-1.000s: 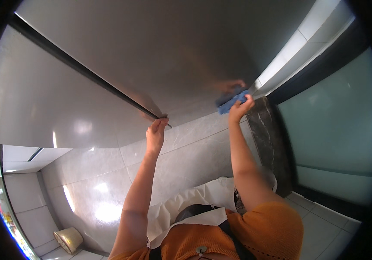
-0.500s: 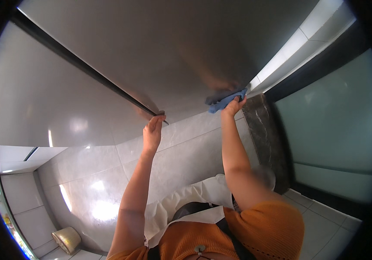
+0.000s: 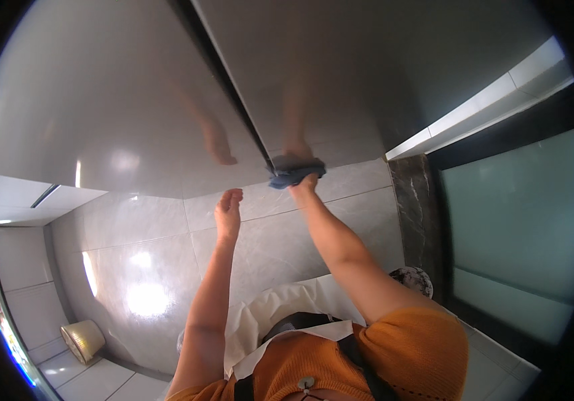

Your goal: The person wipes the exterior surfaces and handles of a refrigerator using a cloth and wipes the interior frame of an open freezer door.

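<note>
- Head view: glossy grey panels (image 3: 120, 100) fill the upper frame, tiled floor (image 3: 287, 234) below.
- Right hand (image 3: 305, 182), centre frame, grip clamped on blue cloth (image 3: 293, 171), pressed against panel seam (image 3: 233, 87).
- Left hand (image 3: 228, 208) open, just below panel.
- Risk: overhead reach may loosen the cloth.

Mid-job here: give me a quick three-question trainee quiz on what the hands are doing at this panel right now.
1. True or false: the right hand presses a blue cloth against the glossy grey panel.
2. Which is the left hand doing? A) gripping the cloth B) raised with nothing in it, just below the panel C) resting on the small bin
3. Fill in: the cloth sits right beside the dark ______ that runs between the two panel sections.

Key: 1 true; 2 B; 3 seam.
</note>
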Demonstrator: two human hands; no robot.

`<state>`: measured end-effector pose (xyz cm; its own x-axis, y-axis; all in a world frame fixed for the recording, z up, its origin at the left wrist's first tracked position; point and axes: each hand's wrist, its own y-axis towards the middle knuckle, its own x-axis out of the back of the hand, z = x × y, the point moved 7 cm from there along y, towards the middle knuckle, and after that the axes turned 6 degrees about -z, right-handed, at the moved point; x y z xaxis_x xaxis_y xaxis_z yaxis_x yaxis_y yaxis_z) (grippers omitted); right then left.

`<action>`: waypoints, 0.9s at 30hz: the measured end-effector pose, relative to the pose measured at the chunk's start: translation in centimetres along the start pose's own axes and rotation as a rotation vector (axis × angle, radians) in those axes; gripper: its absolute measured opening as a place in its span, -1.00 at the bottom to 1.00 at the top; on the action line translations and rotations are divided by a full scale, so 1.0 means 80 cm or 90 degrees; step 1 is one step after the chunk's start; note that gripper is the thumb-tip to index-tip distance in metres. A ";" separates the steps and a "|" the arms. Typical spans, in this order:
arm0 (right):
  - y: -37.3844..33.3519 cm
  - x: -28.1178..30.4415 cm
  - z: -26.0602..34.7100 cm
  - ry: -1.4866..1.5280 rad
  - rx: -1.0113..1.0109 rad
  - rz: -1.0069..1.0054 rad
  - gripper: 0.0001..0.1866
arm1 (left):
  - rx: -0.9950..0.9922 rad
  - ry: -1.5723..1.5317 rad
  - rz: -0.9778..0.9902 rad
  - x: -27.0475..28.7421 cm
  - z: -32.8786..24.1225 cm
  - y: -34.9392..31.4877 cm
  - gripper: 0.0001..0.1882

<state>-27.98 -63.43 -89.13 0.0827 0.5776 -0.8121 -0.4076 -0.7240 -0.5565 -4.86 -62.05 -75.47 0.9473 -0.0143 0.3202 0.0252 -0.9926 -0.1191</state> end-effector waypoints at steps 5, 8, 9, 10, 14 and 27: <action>-0.039 -0.005 -0.059 0.010 -0.141 -0.182 -0.55 | -0.011 0.002 -0.102 0.056 0.044 0.026 -0.78; 0.006 0.026 -0.014 0.038 -0.187 -0.243 -0.54 | 0.027 0.008 -0.128 0.058 0.054 0.024 -0.78; 0.026 0.041 0.019 0.052 -0.179 -0.233 -0.53 | 0.040 0.004 -0.125 0.056 0.054 0.020 -0.78; 0.044 0.055 0.054 0.067 -0.170 -0.224 -0.52 | 0.052 -0.001 -0.120 0.052 0.055 0.018 -0.78; 0.079 0.069 0.252 -0.031 0.023 -0.121 -0.43 | 0.065 0.006 -0.090 0.044 0.100 0.001 -0.76; 0.019 -0.014 0.096 0.010 -0.041 -0.109 -0.57 | 0.134 -0.041 -0.070 0.043 0.117 -0.024 -0.75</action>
<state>-35.67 -62.26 -87.75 0.1604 0.6889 -0.7069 -0.3274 -0.6385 -0.6965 1.34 -59.07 -82.97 0.9533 0.1063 0.2828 0.1887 -0.9406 -0.2824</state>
